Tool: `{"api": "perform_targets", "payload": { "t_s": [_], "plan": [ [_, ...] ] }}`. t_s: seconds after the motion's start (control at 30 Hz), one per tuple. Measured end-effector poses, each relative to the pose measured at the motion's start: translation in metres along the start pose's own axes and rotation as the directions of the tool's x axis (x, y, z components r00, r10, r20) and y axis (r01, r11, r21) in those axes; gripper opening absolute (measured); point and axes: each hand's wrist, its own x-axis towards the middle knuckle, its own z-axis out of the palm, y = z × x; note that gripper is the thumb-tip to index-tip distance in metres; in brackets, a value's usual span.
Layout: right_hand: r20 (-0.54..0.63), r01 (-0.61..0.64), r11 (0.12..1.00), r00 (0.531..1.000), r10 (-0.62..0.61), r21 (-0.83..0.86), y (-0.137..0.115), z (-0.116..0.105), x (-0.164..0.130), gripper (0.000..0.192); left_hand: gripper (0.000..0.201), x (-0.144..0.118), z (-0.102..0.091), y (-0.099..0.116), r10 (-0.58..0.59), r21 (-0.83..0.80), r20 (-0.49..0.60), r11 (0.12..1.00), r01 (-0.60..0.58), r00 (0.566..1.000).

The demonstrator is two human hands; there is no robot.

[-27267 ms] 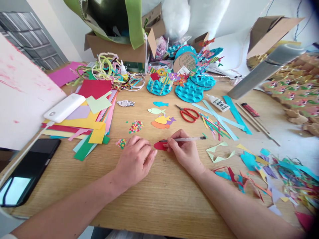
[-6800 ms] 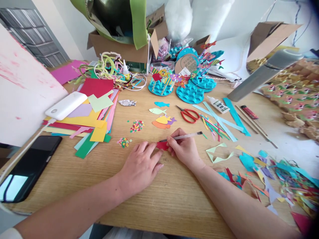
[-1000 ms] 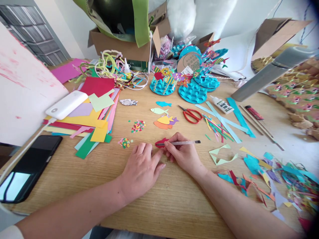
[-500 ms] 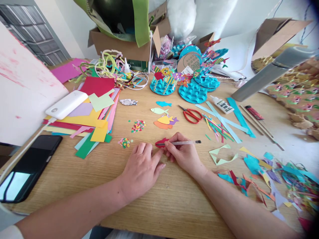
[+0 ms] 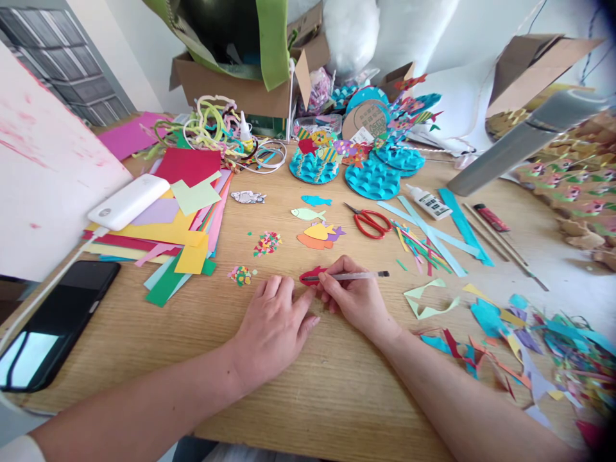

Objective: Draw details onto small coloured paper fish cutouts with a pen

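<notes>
A red paper fish [image 5: 312, 276] lies flat on the wooden table, partly covered by my fingers. My right hand [image 5: 356, 296] is closed around a slim pen [image 5: 359, 276], its tip resting on the fish. Beside it, my left hand [image 5: 276, 317] lies palm down with fingers spread, the index fingertip at the fish's lower edge. Beyond my hands lie a blue paper fish [image 5: 316, 201], a pale green one [image 5: 308, 214], and overlapping yellow [image 5: 320, 230] and orange [image 5: 312, 242] ones. A patterned paper fish [image 5: 248, 197] is farther left. Small piles of paper confetti [image 5: 267, 244] sit nearby.
Red-handled scissors [image 5: 371, 224], a glue bottle [image 5: 430, 202] and paper strips [image 5: 428, 231] lie beyond my right hand. Paper scraps [image 5: 524, 346] cover the right side. At left are coloured sheets [image 5: 187, 170], a power bank [image 5: 128, 202] and a phone [image 5: 58, 327]. Blue egg-tray discs [image 5: 373, 179] stand behind.
</notes>
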Motion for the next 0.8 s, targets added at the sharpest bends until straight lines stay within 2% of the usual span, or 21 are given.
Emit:
{"api": "perform_targets", "payload": {
  "t_s": [0.53,0.8],
  "plan": [
    [-0.030,-0.003,1.000,1.000,0.003,-0.004,-0.0013,0.0000,0.0003,0.031,0.041,0.0006,0.0005,-0.0006,0.002,-0.004,0.001,1.000,-0.002,1.000],
    [-0.009,0.004,1.000,1.000,-0.004,0.006,-0.0009,-0.0003,0.0001,0.032,0.040,0.0001,0.0000,-0.0001,0.003,-0.004,0.003,1.000,-0.003,1.000]
  ]
}}
